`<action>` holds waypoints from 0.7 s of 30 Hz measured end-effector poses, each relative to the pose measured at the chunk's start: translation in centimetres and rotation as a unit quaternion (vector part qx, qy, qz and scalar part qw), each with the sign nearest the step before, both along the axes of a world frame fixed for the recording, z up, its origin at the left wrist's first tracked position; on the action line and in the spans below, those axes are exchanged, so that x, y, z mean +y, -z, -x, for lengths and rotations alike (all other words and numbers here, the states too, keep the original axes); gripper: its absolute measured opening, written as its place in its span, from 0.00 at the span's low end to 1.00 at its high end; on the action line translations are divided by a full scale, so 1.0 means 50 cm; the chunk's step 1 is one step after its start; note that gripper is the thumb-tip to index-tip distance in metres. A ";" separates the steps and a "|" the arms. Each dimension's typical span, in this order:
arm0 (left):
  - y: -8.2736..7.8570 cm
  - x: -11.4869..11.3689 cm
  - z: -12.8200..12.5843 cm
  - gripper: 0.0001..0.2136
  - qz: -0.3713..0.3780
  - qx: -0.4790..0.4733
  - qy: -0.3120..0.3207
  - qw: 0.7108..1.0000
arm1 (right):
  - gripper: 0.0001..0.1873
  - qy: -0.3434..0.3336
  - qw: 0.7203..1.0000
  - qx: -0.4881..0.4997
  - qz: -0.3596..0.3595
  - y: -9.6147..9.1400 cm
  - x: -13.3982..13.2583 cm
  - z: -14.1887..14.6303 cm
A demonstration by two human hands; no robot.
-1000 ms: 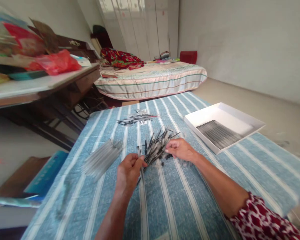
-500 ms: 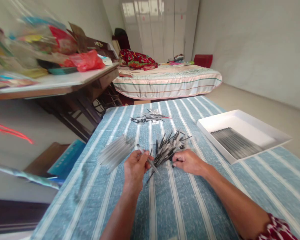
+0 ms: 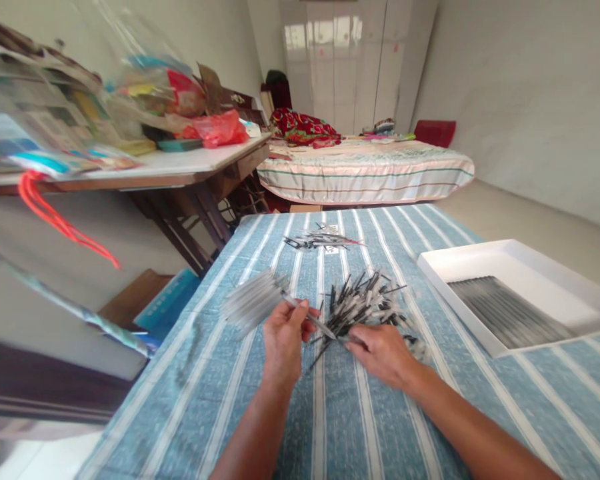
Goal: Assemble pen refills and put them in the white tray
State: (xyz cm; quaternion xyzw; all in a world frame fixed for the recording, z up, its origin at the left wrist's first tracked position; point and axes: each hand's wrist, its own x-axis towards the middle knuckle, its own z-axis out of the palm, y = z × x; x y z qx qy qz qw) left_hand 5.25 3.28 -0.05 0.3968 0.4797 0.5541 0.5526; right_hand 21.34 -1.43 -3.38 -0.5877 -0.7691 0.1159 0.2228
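Fingers [image 3: 301, 312] of the left hand [image 3: 283, 341] pinch 1 slim grey tube [image 3: 323, 325] above the bench [image 3: 225, 400], well in from its left edge. The right hand [image 3: 384, 350] has its fingers bunched near the tube's tip, beside a loose pile [image 3: 363, 300]; what they grip, I cannot tell.

The cloth [image 3: 195, 393] is blue with white stripes. The pile [image 3: 363, 300] mixes black, grey and whitish; the tubes [image 3: 255, 300] are pale grey, the box [image 3: 535, 273] white, its rods [image 3: 505, 313] dark grey. The bedspread [image 3: 370, 177] is cream with green and brown stripes, the blanket [image 3: 300, 127] red with green patterning, the bag [image 3: 223, 128] and cord [image 3: 65, 223] red.
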 end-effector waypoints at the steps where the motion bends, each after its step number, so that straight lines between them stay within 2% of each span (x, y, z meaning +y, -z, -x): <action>1: 0.000 0.001 0.002 0.10 0.000 -0.013 -0.006 1.000 | 0.08 0.002 0.998 0.057 -0.001 0.002 -0.001 -0.004; 4: 0.000 0.004 0.006 0.11 0.007 -0.053 -0.017 0.998 | 0.06 0.007 0.978 0.208 0.020 0.008 -0.004 -0.007; 7: -0.003 0.004 0.007 0.11 0.014 -0.077 -0.018 0.997 | 0.06 -0.006 0.957 0.288 0.038 0.014 -0.005 -0.001; 14: -0.014 -0.007 0.002 0.10 0.010 -0.081 0.003 0.997 | 0.07 -0.009 0.947 0.320 0.037 0.021 -0.008 0.008; 21: -0.007 -0.012 -0.006 0.09 -0.002 -0.067 0.027 0.997 | 0.07 -0.009 0.941 0.335 0.035 0.023 -0.008 0.010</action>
